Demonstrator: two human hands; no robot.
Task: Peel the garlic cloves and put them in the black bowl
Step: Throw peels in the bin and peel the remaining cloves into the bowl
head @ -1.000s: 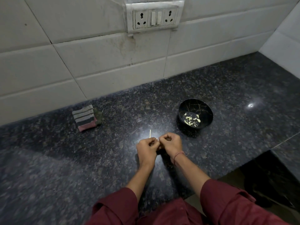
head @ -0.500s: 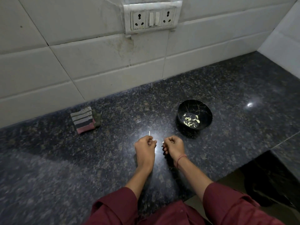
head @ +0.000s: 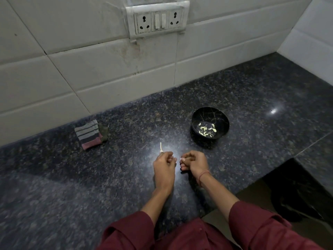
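A black bowl [head: 210,112] stands on the dark granite counter [head: 72,177], with several peeled garlic cloves [head: 206,129] on its bottom. My left hand [head: 164,166] is curled round the remains of a garlic head; its pale stalk [head: 161,147] sticks up past the knuckles. To the right of it, a small gap away, my right hand [head: 193,162] pinches a small pale garlic piece [head: 182,159] at its fingertips. Both hands are near the counter's front, below and left of the bowl.
A folded striped cloth [head: 88,136] lies at the left near the tiled wall. A socket and switch plate [head: 158,19] is on the wall above. The counter's front edge steps back at the right, with dark floor [head: 297,195] below.
My hands, joined at the garlic a second ago, have pulled apart. The right hand came away with a small piece, and the left keeps the stalked remainder.
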